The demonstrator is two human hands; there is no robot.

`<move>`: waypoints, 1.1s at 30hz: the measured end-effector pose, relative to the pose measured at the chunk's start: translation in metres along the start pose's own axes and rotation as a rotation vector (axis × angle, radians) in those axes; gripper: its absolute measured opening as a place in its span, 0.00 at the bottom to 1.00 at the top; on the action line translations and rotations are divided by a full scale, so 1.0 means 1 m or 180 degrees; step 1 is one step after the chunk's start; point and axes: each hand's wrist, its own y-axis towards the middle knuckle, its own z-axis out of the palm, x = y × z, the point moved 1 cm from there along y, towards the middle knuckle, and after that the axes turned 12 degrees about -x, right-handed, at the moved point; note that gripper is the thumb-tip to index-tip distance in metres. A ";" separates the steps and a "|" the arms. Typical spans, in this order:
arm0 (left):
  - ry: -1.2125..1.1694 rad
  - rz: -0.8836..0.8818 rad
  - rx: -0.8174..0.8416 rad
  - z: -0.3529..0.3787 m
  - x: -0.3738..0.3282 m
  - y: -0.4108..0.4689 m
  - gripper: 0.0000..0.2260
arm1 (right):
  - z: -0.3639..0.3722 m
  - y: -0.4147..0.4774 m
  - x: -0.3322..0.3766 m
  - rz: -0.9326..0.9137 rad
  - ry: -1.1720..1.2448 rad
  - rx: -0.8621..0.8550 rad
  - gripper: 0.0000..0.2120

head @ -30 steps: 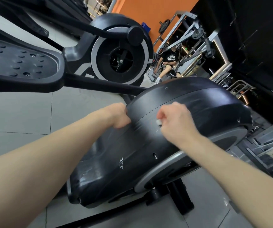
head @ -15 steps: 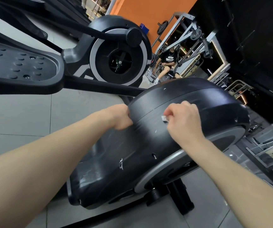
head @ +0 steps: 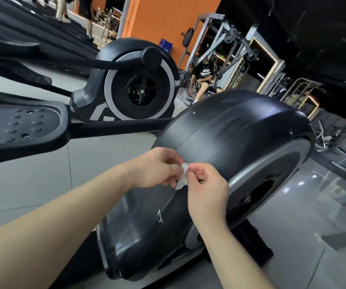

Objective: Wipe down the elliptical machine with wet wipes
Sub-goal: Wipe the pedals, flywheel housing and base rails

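Both hands have come off the black wheel cover [head: 241, 138] and met mid-frame. We see the left hand [head: 157, 167] and right hand [head: 205, 184] each pinching the small crumpled wipe [head: 183, 174], just in front of the cover. Risk: tugging it open tears it, or a loose pinch drops it on the floor [head: 32, 163].

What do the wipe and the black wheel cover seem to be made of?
The wipe looks like thin white nonwoven cloth: it hangs crumpled and limp. The wheel cover is likely moulded plastic, semi-gloss black: seam line, white scuffs, soft reflections.
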 end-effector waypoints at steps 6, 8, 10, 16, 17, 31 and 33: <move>0.0221 0.0332 -0.0597 0.009 0.010 0.003 0.05 | -0.015 0.025 0.014 0.0219 0.0097 -0.0003 0.12; 0.0289 0.0293 -0.0935 0.014 0.012 0.008 0.07 | -0.029 0.039 0.019 0.0340 0.0366 -0.0422 0.12; 0.0181 0.0296 -0.1114 0.022 0.009 0.011 0.08 | -0.041 0.046 0.019 0.0450 0.0571 -0.0675 0.11; 0.0260 0.0468 -0.1442 0.055 0.002 0.016 0.08 | -0.052 0.037 0.006 0.0454 0.0406 -0.0488 0.12; 0.0223 0.0446 -0.1505 0.057 0.002 0.015 0.08 | -0.053 0.037 0.003 0.0463 0.0379 -0.0471 0.12; -0.0513 -0.0161 -0.1685 0.065 0.027 -0.001 0.15 | -0.053 0.036 -0.006 0.0519 0.0423 -0.0442 0.14; -0.0465 -0.0020 -0.1717 0.065 0.009 0.010 0.14 | -0.052 0.037 -0.006 0.0519 0.0399 -0.0455 0.13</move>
